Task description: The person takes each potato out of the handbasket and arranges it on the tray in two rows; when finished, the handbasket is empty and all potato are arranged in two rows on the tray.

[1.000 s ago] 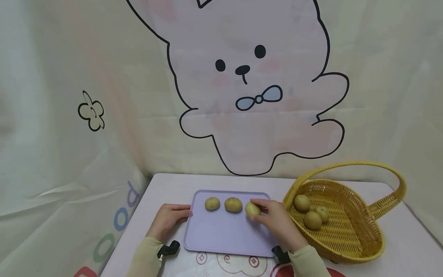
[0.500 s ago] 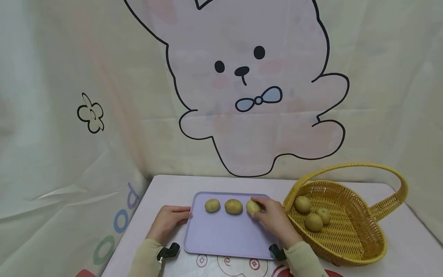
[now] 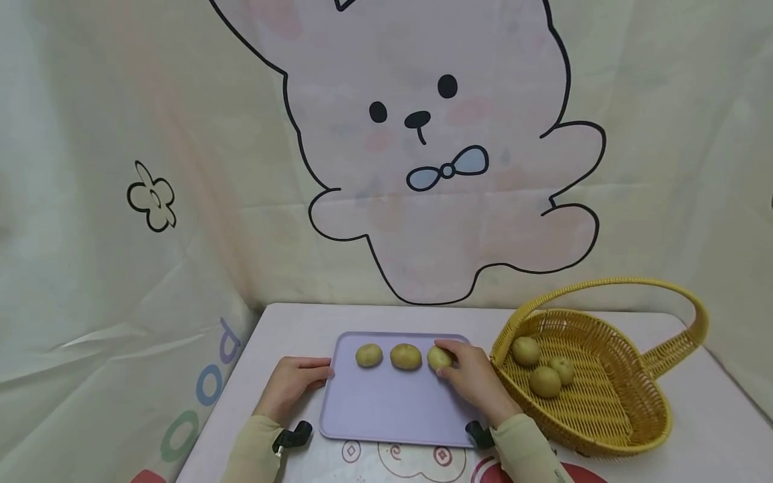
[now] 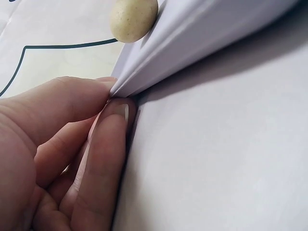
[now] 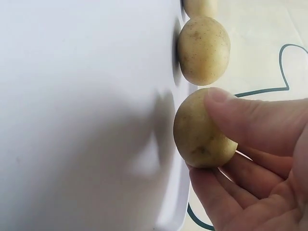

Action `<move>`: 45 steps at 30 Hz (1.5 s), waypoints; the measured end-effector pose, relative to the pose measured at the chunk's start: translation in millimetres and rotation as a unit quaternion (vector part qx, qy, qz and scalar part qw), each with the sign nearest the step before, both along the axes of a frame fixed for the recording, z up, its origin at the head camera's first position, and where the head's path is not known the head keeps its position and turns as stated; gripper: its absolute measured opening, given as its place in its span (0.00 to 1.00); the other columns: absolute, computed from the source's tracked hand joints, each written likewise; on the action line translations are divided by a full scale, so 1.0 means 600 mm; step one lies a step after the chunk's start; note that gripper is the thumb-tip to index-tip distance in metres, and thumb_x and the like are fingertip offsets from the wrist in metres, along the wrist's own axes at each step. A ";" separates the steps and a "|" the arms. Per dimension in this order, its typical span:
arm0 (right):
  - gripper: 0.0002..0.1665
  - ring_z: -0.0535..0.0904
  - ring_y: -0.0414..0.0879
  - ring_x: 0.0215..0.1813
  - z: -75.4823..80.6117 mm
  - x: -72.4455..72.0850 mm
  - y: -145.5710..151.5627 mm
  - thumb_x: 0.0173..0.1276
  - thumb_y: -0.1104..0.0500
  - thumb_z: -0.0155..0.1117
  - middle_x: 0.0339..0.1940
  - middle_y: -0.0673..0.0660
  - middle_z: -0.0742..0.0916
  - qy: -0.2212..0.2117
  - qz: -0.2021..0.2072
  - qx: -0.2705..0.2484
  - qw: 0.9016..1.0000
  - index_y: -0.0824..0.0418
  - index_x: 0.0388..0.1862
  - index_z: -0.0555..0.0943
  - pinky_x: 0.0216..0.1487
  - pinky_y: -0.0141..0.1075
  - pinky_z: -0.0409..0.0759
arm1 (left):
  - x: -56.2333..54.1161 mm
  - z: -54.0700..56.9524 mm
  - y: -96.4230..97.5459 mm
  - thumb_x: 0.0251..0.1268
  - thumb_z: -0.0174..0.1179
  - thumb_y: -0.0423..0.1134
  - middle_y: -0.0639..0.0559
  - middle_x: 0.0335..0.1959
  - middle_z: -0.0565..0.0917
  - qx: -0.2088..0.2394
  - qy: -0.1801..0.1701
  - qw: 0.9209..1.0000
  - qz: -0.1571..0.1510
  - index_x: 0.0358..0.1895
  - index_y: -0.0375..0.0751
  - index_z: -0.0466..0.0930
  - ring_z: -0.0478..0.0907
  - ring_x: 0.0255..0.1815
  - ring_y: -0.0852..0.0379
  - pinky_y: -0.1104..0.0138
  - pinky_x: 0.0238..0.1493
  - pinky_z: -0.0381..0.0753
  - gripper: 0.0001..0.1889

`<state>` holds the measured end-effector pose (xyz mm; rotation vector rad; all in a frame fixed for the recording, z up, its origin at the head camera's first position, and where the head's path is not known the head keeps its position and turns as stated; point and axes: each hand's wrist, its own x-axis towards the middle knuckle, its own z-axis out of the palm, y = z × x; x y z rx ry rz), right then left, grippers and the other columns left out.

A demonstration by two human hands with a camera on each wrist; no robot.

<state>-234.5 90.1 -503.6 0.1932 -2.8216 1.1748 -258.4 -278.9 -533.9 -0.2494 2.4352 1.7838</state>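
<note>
A lilac tray [image 3: 386, 409] lies on the table, two potatoes [image 3: 406, 357] in a row along its far side. At the tray's left edge my left hand [image 3: 291, 384] pinches the rim between thumb and finger, as the left wrist view shows close up. My right hand [image 3: 480, 380] holds a third potato [image 5: 199, 130] at the right end of that row, over the far right corner of the tray. Thumb and fingers lie on opposite sides of this potato, close beside the middle potato [image 5: 204, 50] in the right wrist view.
To the right stands a yellow woven basket [image 3: 622, 409] with a tall arched handle [image 3: 604, 283]. Three round potatoes [image 3: 545, 382] lie in its left part. Behind the white table [image 3: 290, 320] hangs a curtain [image 3: 266, 255] with a cartoon bear.
My right wrist has shifted slightly left and nearer the tray, while the potato in that hand stays at almost the same place. The left hand keeps its grip on the rim.
</note>
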 end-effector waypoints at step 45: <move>0.32 0.85 0.63 0.67 0.069 0.062 0.023 0.65 0.61 0.81 0.67 0.60 0.89 -0.011 0.040 -0.001 0.999 0.59 0.69 0.85 0.68 0.58 0.84 | 0.001 0.004 -0.004 0.57 0.82 0.39 0.45 0.50 0.94 -0.018 0.002 1.000 -0.017 0.51 0.39 0.94 0.88 0.45 0.64 0.75 0.43 0.87 0.18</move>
